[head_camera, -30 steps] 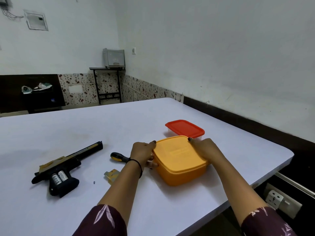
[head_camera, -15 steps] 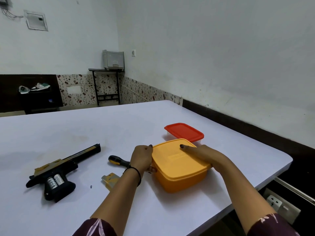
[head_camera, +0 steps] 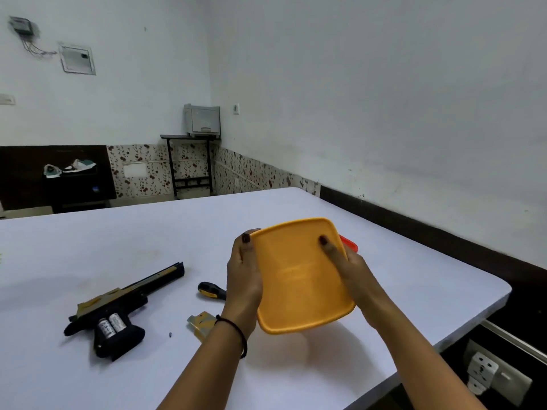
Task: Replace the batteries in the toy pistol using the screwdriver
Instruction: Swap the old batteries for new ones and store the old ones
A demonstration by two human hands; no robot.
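Lower right, nearest: wall socket [head_camera: 485, 371] under the rim of the table [head_camera: 414, 294], white plug in it.

Near left on the white table: pistol [head_camera: 118, 306], flat on its side, barrel toward the far right, grip toward the camera. Grip compartment open, with two batteries [head_camera: 111, 325] side by side inside.

Just right of the grip: small dark screw [head_camera: 170, 334], loose on the table, touching nothing.

Right of the screw: gold-toned cover [head_camera: 202, 322], flat on the table, its right part hidden behind the left wrist. Thin black band [head_camera: 233, 329] round that wrist.

Centre: yellow box [head_camera: 299, 279], held clear of the table between both hands, tilted with the lid face toward the camera. Shadow on the table beneath it.

Left hand [head_camera: 244, 279]: clasped on the box's left edge, thumb tip at the upper left corner, fingers behind the box and out of sight.

Right hand [head_camera: 352, 270]: clasped on the right edge, thumb laid across the lid face, fingers likewise hidden behind.

Just behind the left hand: screwdriver [head_camera: 210, 290] lying on the table, between the muzzle and the box. Only the black and yellow handle shows; shaft hidden by the hand.

Behind the box: red lid [head_camera: 349, 242], only a corner showing past the box's right edge.

Far end of the room: black stand [head_camera: 189, 161] in the corner, grey printer [head_camera: 202, 119] on top. Dark cabinet [head_camera: 74, 190] to the left, items on it too small to name. Grey panel [head_camera: 77, 59] high on the left wall.
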